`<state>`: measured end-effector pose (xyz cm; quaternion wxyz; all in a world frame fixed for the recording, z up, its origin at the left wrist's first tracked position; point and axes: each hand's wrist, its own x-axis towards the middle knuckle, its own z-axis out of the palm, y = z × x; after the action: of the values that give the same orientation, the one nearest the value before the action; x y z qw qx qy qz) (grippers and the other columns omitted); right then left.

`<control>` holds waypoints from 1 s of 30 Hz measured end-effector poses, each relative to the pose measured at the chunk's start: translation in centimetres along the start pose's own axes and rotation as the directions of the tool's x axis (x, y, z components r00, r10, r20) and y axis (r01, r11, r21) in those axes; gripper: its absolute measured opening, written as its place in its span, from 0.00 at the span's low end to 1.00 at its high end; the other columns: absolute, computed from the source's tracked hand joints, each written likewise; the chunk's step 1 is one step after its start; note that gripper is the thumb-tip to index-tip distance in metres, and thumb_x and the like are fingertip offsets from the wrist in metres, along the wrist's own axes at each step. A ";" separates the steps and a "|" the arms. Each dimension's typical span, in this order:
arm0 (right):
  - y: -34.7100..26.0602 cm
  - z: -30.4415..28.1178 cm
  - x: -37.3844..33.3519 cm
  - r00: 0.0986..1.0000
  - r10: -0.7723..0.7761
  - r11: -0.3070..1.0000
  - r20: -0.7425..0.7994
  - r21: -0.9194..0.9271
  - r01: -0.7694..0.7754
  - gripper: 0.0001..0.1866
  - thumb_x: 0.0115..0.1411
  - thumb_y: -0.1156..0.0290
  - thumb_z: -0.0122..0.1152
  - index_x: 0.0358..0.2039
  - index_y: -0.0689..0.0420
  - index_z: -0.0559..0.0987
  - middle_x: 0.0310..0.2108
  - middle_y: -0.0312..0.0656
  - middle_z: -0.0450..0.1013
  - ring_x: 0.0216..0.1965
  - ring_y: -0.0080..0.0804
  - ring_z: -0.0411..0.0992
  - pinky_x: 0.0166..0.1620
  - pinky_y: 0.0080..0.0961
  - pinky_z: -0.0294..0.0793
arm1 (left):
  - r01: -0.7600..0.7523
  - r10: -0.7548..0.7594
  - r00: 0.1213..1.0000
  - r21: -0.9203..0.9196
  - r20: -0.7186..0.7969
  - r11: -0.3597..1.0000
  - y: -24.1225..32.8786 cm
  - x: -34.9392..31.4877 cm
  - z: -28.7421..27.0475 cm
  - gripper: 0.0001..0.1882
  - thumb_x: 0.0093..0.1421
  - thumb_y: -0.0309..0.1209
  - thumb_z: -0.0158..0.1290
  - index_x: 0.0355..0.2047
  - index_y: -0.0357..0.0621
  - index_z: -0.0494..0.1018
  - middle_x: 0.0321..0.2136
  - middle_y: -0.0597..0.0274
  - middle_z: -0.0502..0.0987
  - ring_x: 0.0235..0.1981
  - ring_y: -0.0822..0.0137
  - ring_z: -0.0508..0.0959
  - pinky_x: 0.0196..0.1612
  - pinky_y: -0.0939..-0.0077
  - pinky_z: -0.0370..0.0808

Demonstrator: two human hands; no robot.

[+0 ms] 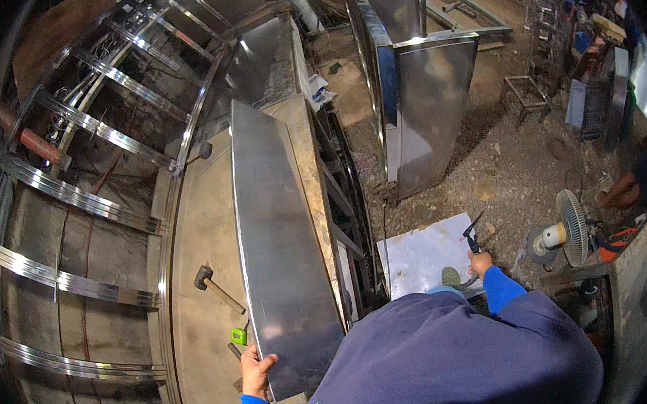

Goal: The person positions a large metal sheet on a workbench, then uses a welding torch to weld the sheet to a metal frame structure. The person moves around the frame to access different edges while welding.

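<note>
My left hand (256, 370) is closed on the near left corner of a long grey metal panel (283, 229), thumb on its top face. The panel lies lengthwise along the right side of a workbench (196, 214). Out to the right, my right hand (482, 263) is wrapped round a slim black tool that looks like a welding torch (473, 240), its thin end pointing up and away. Left of the panel, a wooden-handled hammer (223, 288) lies on the bench. A green tape measure (239, 335) sits between the hammer and my left hand.
Shiny metal frame bars (111, 137) span the left side. Tall sheet-metal cabinet panels (436, 113) stand ahead on the ground. A white board (422, 251) lies by my foot. An electric fan (571, 229) stands at right, with another person's limb (620, 193) behind it.
</note>
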<state>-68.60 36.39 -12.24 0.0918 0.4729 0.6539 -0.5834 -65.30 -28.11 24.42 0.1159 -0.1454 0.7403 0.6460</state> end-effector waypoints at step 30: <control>3.4 -6.6 3.8 0.974 0.058 0.871 0.220 -0.488 0.058 0.26 0.65 0.53 0.63 0.35 0.71 0.78 0.22 0.49 0.77 0.18 0.38 0.76 0.23 0.38 0.76 | 0.171 -0.163 0.984 0.122 -0.075 0.978 17.9 -17.2 20.5 0.26 0.42 0.27 0.62 0.45 0.31 0.77 0.34 0.67 0.80 0.31 0.77 0.76 0.36 0.83 0.71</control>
<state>-65.32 43.50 -15.08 0.2829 0.3641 0.7658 -0.4482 -56.15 -4.46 44.26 0.1547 -0.2201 0.7686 0.5804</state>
